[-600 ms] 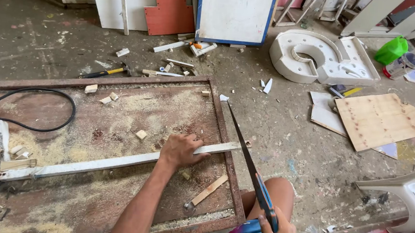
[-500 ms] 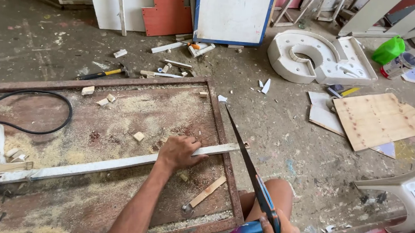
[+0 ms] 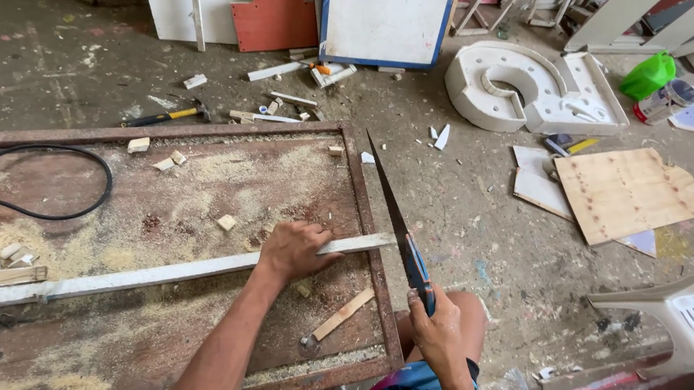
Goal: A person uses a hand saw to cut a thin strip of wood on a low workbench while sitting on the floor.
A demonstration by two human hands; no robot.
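A hammer (image 3: 173, 113) lies upper left, a plywood sheet (image 3: 629, 192) right, a green bag (image 3: 648, 76) upper right.

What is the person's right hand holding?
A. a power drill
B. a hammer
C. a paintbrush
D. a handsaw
D: the right hand grips the blue handle of a handsaw, whose long dark blade meets the end of the white strip that the left hand presses down.
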